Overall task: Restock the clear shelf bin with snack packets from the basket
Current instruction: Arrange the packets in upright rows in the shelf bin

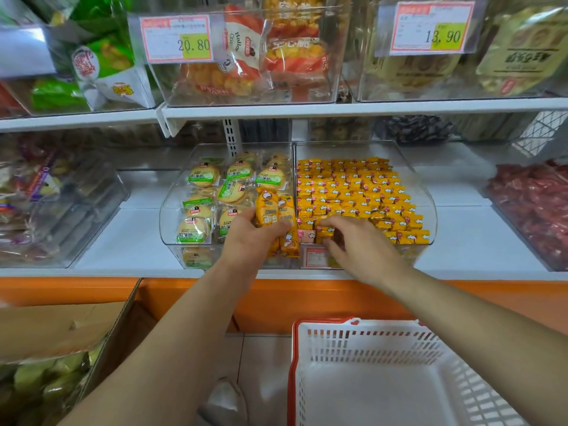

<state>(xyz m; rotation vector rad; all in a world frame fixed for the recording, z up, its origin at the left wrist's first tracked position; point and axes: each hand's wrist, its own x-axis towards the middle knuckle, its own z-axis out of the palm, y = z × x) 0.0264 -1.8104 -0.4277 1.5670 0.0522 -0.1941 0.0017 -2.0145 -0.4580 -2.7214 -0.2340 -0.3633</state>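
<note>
A clear shelf bin on the middle shelf holds rows of small yellow snack packets. My left hand grips a bunch of the same yellow packets upright at the bin's front left corner, over the divider. My right hand reaches into the front of the bin with its fingers curled on a yellow packet in the front row. On the floor below stands the white basket with a red rim; its visible inside shows no packets.
A neighbouring clear bin to the left holds round biscuit packs. More bins line the shelves to both sides and above, with price tags 20.80 and 13.90. An open cardboard box sits at the lower left.
</note>
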